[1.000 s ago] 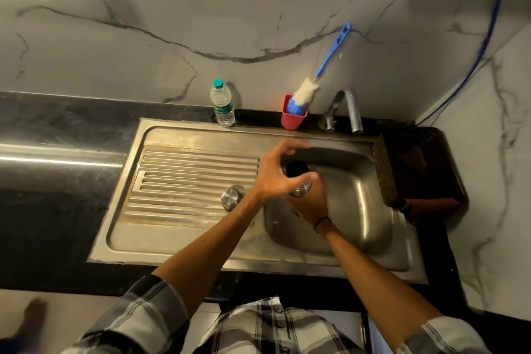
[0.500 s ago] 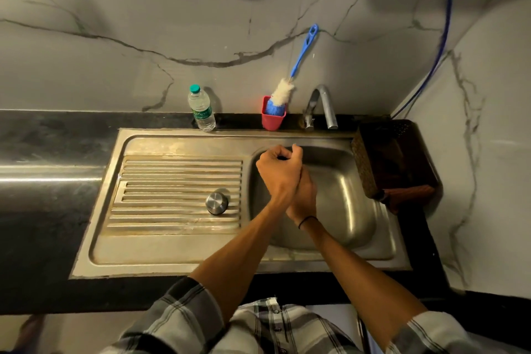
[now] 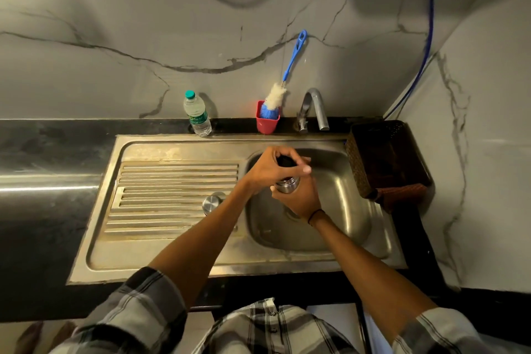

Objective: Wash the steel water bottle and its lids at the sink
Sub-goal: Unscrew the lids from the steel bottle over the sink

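The steel water bottle (image 3: 287, 186) stands upright over the sink basin (image 3: 350, 210), and only its shiny shoulder shows between my hands. My right hand (image 3: 303, 200) grips its body from below and the right. My left hand (image 3: 265, 171) curls over the top and grips the black inner lid (image 3: 286, 161) at the bottle's mouth. I cannot tell whether that lid is still seated on the neck. A round steel outer lid (image 3: 212, 203) lies on the ribbed drainboard (image 3: 172, 181), left of my left forearm.
The tap (image 3: 314, 108) stands behind the basin with no water running. A blue bottle brush (image 3: 283, 80) sits in a red cup (image 3: 267, 123) beside it. A plastic water bottle (image 3: 196, 115) stands at the back. A brown basket (image 3: 388, 158) borders the basin's right side.
My left hand came down from above the bottle's mouth and closed over the top. It now grips the black lid, and the steel shoulder shows beneath it again.
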